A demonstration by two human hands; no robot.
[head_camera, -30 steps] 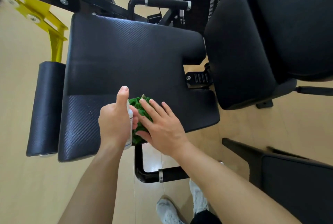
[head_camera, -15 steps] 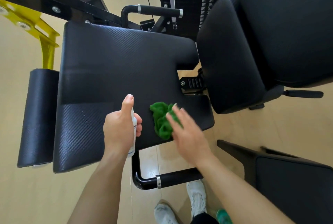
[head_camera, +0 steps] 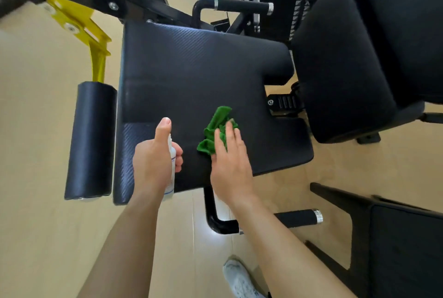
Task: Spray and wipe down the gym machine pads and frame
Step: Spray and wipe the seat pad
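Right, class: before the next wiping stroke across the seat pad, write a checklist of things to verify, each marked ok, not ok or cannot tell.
1. Green cloth lies on the seat pad: ok.
2. Right hand presses the cloth flat: ok.
3. Left hand has a firm grip on the spray bottle: ok.
4. Nozzle direction: cannot tell, thumb hides it.
5. Pad already wetted: cannot tell.
6. Roller pad wiped: cannot tell.

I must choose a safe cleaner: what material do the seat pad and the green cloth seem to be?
Seat pad: probably vinyl or synthetic leather, black, with a fine woven-look texture and slight sheen. Green cloth: soft, fuzzy fabric, likely microfibre; it bunches in loose folds.
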